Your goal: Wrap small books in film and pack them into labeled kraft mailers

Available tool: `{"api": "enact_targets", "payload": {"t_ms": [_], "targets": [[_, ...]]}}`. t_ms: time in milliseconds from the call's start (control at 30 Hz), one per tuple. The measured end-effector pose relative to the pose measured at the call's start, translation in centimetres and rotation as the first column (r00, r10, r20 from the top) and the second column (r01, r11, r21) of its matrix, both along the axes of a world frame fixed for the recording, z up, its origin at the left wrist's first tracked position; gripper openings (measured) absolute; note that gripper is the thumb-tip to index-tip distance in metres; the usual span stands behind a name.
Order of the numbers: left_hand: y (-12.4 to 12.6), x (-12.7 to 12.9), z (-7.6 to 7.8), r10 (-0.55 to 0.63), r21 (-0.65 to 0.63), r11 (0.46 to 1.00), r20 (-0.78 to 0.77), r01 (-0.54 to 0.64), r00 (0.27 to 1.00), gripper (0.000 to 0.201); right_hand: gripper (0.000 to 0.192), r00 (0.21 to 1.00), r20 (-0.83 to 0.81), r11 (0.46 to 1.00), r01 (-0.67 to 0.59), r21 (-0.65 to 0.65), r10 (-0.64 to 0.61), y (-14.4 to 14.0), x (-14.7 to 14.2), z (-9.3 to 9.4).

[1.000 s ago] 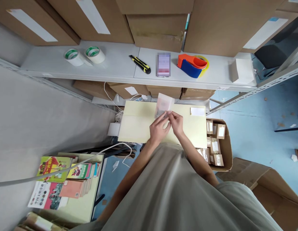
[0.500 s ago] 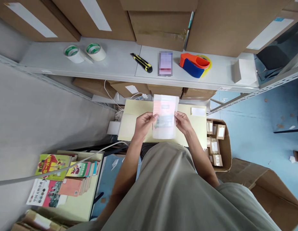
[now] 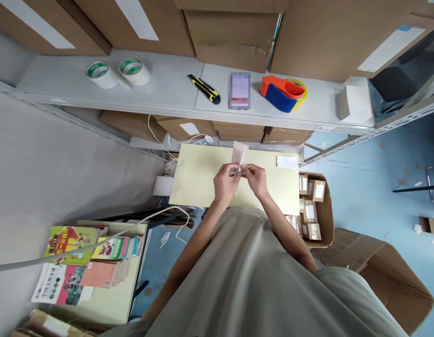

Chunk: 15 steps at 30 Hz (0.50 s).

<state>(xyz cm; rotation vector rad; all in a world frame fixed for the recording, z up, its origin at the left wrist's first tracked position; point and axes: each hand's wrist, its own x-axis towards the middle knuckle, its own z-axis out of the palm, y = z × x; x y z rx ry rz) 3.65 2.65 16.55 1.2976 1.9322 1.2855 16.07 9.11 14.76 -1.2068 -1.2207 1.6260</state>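
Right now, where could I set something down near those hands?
Bare patches: the pale table left of the left hand, and between the right hand and the white card; also the shelf between tape rolls and box cutter. Crowded: mid-table, where both hands hold a whitish packet.

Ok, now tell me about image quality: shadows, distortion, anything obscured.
Head view: pixelation hides the rectangular item on the shelf; head view: the upper cardboard boxes splay outward, suggesting wide-angle distortion; head view: soft shadow darkens the wall beside the table; head view: the pale sheet at the left hand and right hand shows no readable print.
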Motion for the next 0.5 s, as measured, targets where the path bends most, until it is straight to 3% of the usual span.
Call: {"api": "enact_targets", "payload": {"t_ms": [100, 167, 300, 400, 500], "targets": [[0.6, -0.3, -0.3, 0.04, 0.03, 0.999, 0.086, -0.043, 0.996, 0.019, 0.063, 1.0, -0.022, 1.0, -0.007, 0.023, 0.007, -0.5, 0.4, 0.5], [1.1, -1.2, -0.7, 0.092, 0.033, 0.994, 0.24, -0.102, 0.967, 0.02, 0.06, 1.0, -0.019, 0.999, -0.01, 0.051, 0.011, -0.4, 1.1, 1.2], [1.7, -3.9, -1.5, 0.153, -0.029, 0.985, 0.624, -0.173, 0.767, 0.038, 0.055, 0.984, 0.106, 0.976, 0.119, 0.183, -0.14, 0.5, 3.1, 2.7], [1.5, -5.2, -1.4, 0.137, -0.061, 0.989, 0.735, -0.137, 0.664, 0.052, 0.06, 0.991, 0.076, 0.989, 0.102, 0.108, -0.11, 1.0, 3.9, 3.3], [1.0, -5.6, -0.9, 0.119, -0.062, 0.992, 0.748, -0.11, 0.653, 0.055, 0.059, 1.0, -0.005, 1.0, 0.015, 0.011, -0.015, 0.9, 3.8, 3.4]]}}
